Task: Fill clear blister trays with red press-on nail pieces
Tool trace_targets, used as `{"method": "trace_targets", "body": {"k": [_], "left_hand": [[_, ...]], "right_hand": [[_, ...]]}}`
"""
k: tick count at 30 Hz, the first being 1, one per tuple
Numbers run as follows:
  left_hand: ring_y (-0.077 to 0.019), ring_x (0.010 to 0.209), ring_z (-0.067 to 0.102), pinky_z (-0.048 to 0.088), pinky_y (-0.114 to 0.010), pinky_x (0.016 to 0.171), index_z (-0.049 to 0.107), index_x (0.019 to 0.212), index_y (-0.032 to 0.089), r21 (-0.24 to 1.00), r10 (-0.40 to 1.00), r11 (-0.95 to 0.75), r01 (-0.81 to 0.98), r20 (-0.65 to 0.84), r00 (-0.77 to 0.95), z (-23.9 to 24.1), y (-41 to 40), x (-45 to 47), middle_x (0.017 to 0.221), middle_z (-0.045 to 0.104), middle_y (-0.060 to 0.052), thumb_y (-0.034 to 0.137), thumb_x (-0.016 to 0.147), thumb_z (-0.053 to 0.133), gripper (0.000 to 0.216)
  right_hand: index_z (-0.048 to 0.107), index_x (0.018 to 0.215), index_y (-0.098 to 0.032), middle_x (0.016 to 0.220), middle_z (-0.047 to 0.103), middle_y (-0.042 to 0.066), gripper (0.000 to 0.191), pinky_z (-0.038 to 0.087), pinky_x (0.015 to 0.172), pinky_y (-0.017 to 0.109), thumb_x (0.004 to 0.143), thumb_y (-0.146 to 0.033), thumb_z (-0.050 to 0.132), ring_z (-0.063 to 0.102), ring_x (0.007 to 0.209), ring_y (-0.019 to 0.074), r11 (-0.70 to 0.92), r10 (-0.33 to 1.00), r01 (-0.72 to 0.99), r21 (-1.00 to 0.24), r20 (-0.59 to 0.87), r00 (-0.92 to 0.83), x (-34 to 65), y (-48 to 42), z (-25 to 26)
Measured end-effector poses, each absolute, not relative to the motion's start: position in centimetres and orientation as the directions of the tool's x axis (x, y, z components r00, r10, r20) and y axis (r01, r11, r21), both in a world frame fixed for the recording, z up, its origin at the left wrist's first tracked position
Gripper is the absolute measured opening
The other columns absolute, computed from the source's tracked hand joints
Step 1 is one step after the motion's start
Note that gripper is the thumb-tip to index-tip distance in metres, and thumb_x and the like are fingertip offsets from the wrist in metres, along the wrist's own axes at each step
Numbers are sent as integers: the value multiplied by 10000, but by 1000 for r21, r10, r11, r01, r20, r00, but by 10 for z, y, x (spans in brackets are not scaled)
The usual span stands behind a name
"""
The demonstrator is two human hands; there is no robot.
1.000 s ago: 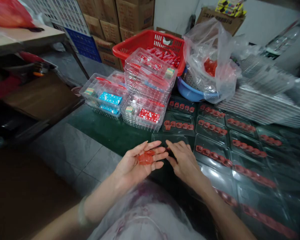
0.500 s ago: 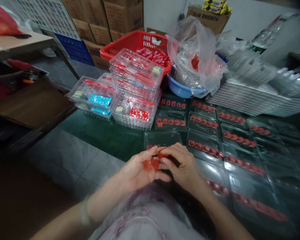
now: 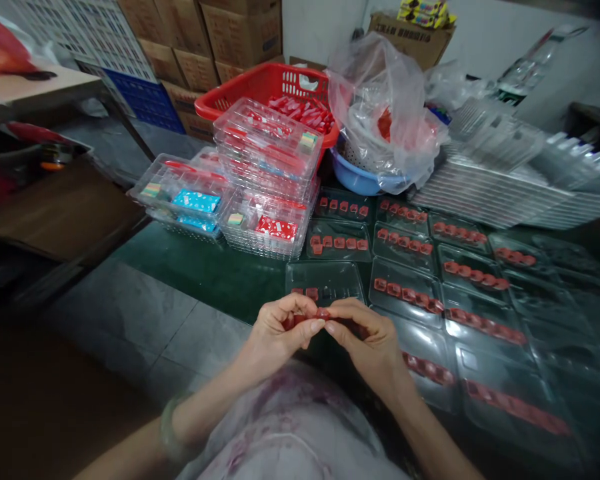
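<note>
Close in front of the body, the left hand [image 3: 280, 330] and right hand [image 3: 367, 337] meet fingertip to fingertip, both closed in a pinch grip on a small red piece [image 3: 323, 313]; more red shows inside the curled left palm, though what exactly is blurred. The piece looks light, small and probably hard plastic, easy to drop, so a fingertip pinch on its short ends seems the sound hold.

Just beyond the hands lies a clear tray [image 3: 325, 280] holding two red pieces, and to its right rows of similar trays [image 3: 440, 293] already carry lines of them. These thin trays look flimsy and would likely slide on the green desk [image 3: 210, 267].

Farther back stand stacked clear boxes [image 3: 265, 167], a red basket [image 3: 260, 87], a blue bowl [image 3: 360, 180] under a plastic bag [image 3: 385, 100], and a pile of empty trays [image 3: 505, 180]. Cardboard cartons [image 3: 230, 33] line the wall, and grey floor tiles [image 3: 130, 313] lie to the left.
</note>
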State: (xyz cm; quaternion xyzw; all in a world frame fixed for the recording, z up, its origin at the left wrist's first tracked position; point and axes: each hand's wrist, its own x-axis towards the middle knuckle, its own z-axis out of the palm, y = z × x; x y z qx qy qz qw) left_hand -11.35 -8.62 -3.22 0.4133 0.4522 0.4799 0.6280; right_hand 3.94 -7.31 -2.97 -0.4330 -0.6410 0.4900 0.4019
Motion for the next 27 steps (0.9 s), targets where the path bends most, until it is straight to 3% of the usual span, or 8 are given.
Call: {"method": "trace_targets", "body": {"k": [4,7,9,14,21,27], "left_hand": [[-18,391,331,218,-163,372,581,857,156,881,957,272,-388,-203,209,-37,-86,-110,586,509,23,255,674,635,215],[-21,397,300,203,-170,382,597,930,150,874,941,319,-367,-245,234,-38,-86,-110,543,477,31,257,687,622,266],[-30,417,306,222,-177,404,623,881,129,896,936,325,-302,-259,237,-36,-86,-111,509,451,32,253,695,613,223],[-81,562,439,320,-206,520,610,705,123,938,964,237,-253,-195,182,-33,-84,-113,659,540,-16,224,629,664,138],[-24,417,292,188,-171,413,439,585,143,810,876,445,-381,-307,371,-37,-83,-111,506,405,54,249,578,694,277],[-11,380,249,128,-171,386,498,661,141,775,848,507,-377,-367,383,-40,-85,-111,470,360,67,253,638,662,200]], "right_hand": [[616,776,-194,788,587,22,67,435,660,273,729,-224,577,536,732,130,90,960,103,-991,58,-276,39,-75,-35],[610,756,-190,792,579,17,64,431,640,258,724,-239,584,531,732,126,18,963,70,-997,-2,-270,40,-75,-39],[606,732,-187,777,567,11,52,421,613,243,722,-233,585,522,714,119,8,968,75,-997,-11,-250,40,-75,-40],[583,687,-170,703,541,3,67,390,591,234,722,-226,572,485,659,108,40,967,114,-993,9,-256,38,-77,-33],[537,691,-154,593,464,-37,136,307,467,176,744,-278,539,379,505,56,-202,890,72,-977,-213,-403,34,-79,-27],[561,700,-150,598,481,-32,152,291,459,172,725,-300,567,382,515,56,-235,901,92,-968,-252,-353,41,-79,-31]]}}
